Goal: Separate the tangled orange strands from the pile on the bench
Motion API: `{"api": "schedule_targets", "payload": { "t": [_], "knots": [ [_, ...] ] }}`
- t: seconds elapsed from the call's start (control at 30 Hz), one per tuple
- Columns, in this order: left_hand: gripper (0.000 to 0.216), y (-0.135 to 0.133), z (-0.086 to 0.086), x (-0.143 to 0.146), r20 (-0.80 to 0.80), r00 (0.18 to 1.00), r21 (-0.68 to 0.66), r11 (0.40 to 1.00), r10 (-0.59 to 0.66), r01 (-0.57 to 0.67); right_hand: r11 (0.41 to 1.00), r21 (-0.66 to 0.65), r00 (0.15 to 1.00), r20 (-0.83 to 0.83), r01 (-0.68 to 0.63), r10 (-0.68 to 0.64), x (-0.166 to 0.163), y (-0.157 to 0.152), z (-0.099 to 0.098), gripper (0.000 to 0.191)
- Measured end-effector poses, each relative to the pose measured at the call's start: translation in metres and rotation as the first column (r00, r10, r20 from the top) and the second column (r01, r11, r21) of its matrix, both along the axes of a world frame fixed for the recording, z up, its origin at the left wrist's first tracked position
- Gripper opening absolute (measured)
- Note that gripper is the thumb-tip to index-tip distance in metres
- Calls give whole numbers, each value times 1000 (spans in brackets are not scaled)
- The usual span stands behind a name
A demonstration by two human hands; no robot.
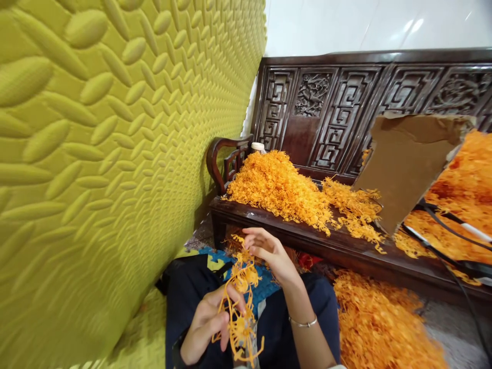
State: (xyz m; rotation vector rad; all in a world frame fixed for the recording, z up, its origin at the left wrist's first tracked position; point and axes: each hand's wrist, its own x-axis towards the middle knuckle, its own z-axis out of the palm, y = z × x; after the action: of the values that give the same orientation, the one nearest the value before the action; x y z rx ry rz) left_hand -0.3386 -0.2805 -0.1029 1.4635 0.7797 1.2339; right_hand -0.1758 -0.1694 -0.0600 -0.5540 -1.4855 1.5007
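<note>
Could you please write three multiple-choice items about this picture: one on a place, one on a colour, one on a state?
1. Where does the biggest heap of orange strands lie?
A. On the dark wooden bench
B. On the padded wall
C. Inside a basket

2. What colour is the padded wall beside the person?
A. White
B. Yellow-green
C. Blue

3. How are the hands placed on the orange bunch?
A. Both hang apart from it
B. Only the right hand touches it
C. The left hand grips it low and the right hand pinches its top

Answers:
1. A, the heap rests on the bench seat by the armrest.
2. B, the embossed surface is yellow-green all over.
3. C, the left fingers close around the strands and the right fingertips meet the upper end.
</note>
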Motion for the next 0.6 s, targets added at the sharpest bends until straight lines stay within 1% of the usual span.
{"api": "schedule_targets", "payload": {
  "t": [0.03,0.1,0.2,0.3,0.37,0.4,0.5,0.6],
  "knots": [
    [64,1,-1,0,-5,1000,47,999,-21,21,1000,-8,1000,-20,-6,6,0,0,1,36],
    [65,3,-1,0,-31,998,112,992,-55,58,1000,-27,1000,-13,-14,14,0,0,2,35],
    [65,6,-1,1,-117,991,105,991,-68,81,999,-10,997,78,-30,31,2,-1,3,28],
    [65,8,-3,0,-179,982,100,992,-57,76,997,73,989,146,-32,21,5,-4,2,22],
    [65,8,-5,-2,-179,983,107,992,-41,61,994,102,990,135,32,-45,9,-6,2,22],
    [64,8,-6,-4,-174,984,110,993,-33,53,992,93,989,119,79,-90,12,-7,2,23],
    [61,9,-11,-9,-146,989,97,995,0,14,977,37,975,62,210,-212,22,-6,1,22],
    [58,11,-16,-7,-111,994,72,997,-1,9,961,-14,961,-5,275,-275,31,-1,-4,22]
  ]
}}
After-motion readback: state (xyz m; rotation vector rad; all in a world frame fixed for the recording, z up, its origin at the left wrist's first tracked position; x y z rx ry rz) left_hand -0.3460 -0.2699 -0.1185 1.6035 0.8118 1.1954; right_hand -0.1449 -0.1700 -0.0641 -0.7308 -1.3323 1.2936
